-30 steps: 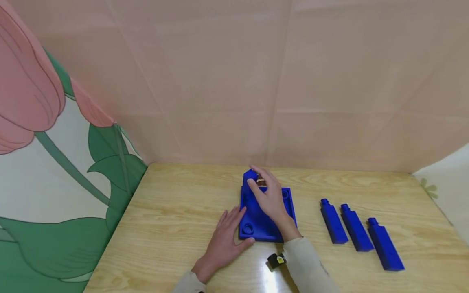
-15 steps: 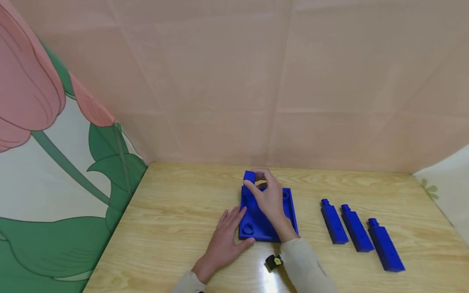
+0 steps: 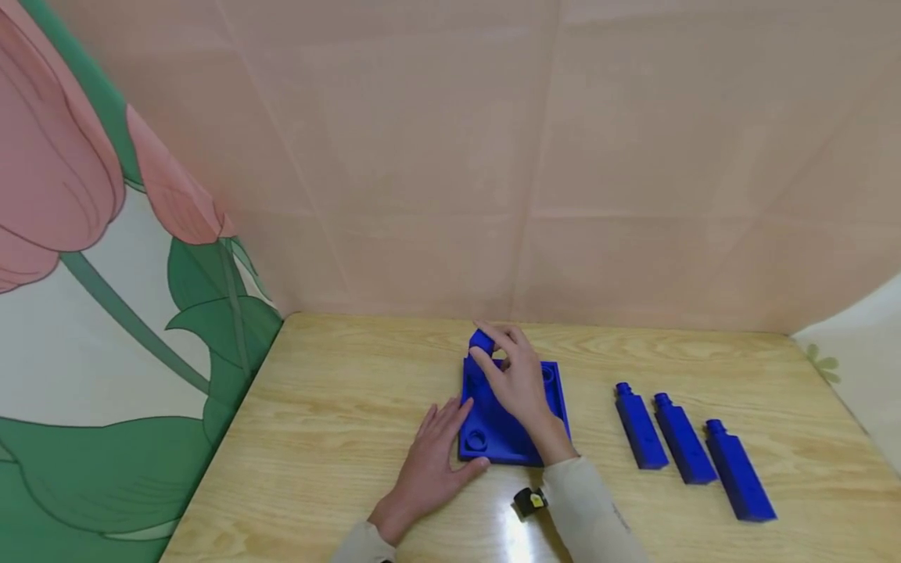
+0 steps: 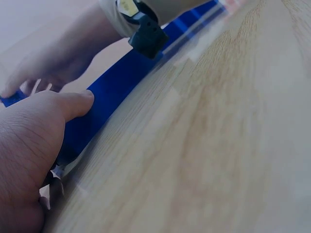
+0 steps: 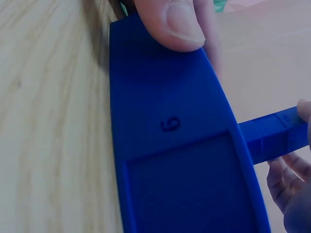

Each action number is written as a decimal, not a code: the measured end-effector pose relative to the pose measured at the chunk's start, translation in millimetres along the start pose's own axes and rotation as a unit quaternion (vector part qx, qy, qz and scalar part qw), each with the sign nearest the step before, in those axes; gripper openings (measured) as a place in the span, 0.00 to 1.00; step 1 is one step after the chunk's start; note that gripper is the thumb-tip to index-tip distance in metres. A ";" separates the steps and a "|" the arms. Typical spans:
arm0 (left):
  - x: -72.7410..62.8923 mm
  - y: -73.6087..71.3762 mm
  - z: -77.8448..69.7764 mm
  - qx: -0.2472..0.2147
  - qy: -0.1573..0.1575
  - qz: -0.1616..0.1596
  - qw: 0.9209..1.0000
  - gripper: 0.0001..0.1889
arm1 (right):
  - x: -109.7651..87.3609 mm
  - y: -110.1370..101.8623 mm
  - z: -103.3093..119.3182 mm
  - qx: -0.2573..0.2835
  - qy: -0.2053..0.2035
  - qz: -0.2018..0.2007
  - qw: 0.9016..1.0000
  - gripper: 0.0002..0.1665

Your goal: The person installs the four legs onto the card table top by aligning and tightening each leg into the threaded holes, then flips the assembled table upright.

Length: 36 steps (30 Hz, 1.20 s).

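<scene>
A blue square tabletop (image 3: 501, 452) lies on the wooden table, its raised rim and round corner sockets facing up. One blue table leg (image 3: 482, 341) stands at its far left corner. Thumb and fingers of my right hand (image 3: 519, 385) pinch this leg near the top, which the right wrist view also shows. The leg's lower end is hidden behind the rim there. My left hand (image 3: 435, 465) rests at the tabletop's near left corner, fingers extended along the left edge and thumb by the front edge. In the left wrist view, its thumb (image 4: 80, 103) presses the side.
Three more blue legs (image 3: 684, 439) with threaded ends lie side by side on the right of the table (image 3: 338, 391). A small black wrist camera (image 3: 529, 502) sits beside the right sleeve. A pink cloth backdrop (image 3: 422, 156) rises behind the table's far edge.
My right fingers have shifted around the standing leg, curling and then reaching out over its top again, and the leg's top has turned. The left hand and tabletop stay in place.
</scene>
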<state>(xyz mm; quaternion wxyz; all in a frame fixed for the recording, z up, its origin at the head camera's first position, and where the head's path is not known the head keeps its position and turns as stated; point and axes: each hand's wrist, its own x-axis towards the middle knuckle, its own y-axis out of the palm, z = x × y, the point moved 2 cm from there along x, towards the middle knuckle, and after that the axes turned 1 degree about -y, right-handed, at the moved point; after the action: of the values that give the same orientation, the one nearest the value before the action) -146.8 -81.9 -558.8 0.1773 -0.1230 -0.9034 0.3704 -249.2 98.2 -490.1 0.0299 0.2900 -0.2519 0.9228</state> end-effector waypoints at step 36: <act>-0.3 -1.8 -3.3 -0.002 -0.004 0.003 1.000 0.49 | 0.7 -4.1 -1.4 0.068 0.015 0.056 0.996 0.28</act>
<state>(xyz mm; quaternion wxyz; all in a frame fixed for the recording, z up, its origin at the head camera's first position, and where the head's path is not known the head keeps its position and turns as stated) -145.3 -81.1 -555.4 0.1726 -0.1248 -0.9045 0.3695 -249.7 102.4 -488.9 -0.0375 0.2626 -0.2037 0.9424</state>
